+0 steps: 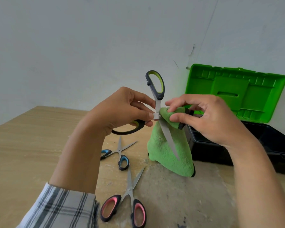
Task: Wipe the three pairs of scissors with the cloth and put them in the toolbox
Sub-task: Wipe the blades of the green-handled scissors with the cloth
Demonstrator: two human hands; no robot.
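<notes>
My left hand (122, 109) pinches the green-handled scissors (155, 86) at the pivot, held above the table with the blades spread apart. One blade points down in front of the green cloth (164, 153). My right hand (209, 117) pinches the cloth's top fold around the other blade, which is hidden in the cloth. The rest of the cloth hangs down to the table. The blue-handled scissors (120, 153) and the pink-handled scissors (128, 201) lie open on the table below my hands. The toolbox (270, 145), black with an upright green lid (237, 91), stands open at the right.
A wooden table (31, 145) with a worn pale patch near its front runs up to a plain white wall. My left sleeve (59, 209) is a grey plaid. The toolbox's inside looks dark; I cannot tell what it holds.
</notes>
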